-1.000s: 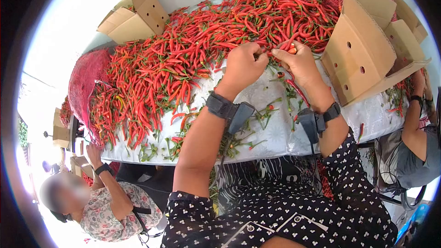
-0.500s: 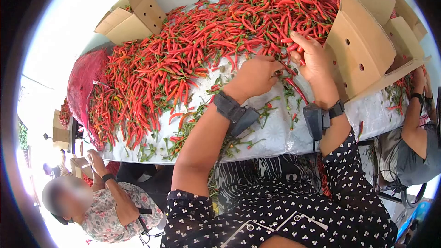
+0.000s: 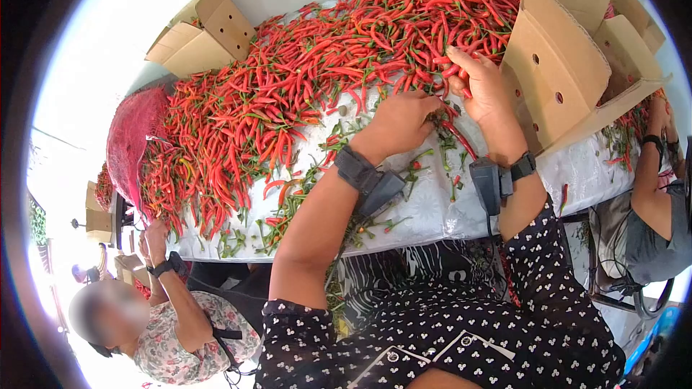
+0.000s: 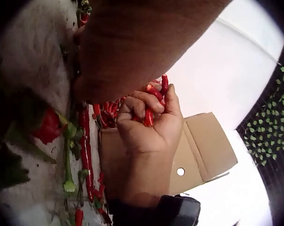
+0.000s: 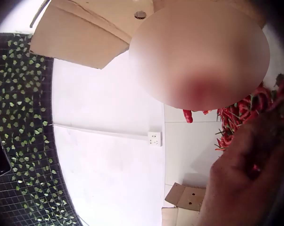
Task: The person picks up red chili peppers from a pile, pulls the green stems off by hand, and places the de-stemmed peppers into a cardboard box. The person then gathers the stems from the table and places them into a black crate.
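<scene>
In the head view my left hand [image 3: 400, 124] bends over the near edge of a pile of red chili peppers [image 3: 339, 57]. Its curled fingers pinch a chili pepper [image 3: 450, 110], and a red bit shows between finger and thumb in the right wrist view. Beside it, palm up, my right hand [image 3: 491, 97] holds several red chili peppers [image 4: 149, 117], its fingers folded over them and the thumb sticking out. A blurred patch covers most of the right hand in the right wrist view. Another long chili [image 3: 461, 140] lies just below the left fingertips.
Cardboard boxes stand right [image 3: 555, 72] and back left [image 3: 205, 32]. Red mesh sacks lie at the left [image 3: 133, 144] and far right. Green stems [image 3: 288, 209] litter the white tablecloth [image 3: 461, 220]. One person [image 3: 187, 317] works at the left, another [image 3: 652, 230] at the right.
My hands were together at the pile's edge, then parted. The left dropped nearer to me, onto loose chilies; the right turned palm up with chilies in it. The head view shifted slightly.
</scene>
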{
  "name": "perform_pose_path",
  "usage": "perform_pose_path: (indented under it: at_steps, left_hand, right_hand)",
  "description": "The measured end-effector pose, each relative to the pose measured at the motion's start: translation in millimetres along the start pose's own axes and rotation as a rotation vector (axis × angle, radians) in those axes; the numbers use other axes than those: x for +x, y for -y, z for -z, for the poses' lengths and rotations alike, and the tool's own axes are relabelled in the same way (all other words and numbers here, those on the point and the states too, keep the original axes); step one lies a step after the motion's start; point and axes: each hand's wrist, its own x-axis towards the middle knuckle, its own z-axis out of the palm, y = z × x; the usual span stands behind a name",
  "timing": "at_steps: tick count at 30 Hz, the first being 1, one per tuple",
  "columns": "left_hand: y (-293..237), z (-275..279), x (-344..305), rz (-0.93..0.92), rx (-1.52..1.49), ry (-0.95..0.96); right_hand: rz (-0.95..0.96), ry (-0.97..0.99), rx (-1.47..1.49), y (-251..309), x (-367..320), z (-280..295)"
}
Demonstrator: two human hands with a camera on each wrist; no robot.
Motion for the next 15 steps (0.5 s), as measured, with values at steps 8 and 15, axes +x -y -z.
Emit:
perform_pose_path:
  at_steps: [8,15]
  left_hand:
    - [-3.5,-2.7,2.9,0.071,0.020,-0.014]
    - [-1.8,-4.0,3.3,0.082,-0.008,-0.026]
  right_hand:
    - [0.015,0.021,-0.022,0.5,0.5,2.3]
    - [0.024,-0.037,0.022,5.0,-1.0,-1.0]
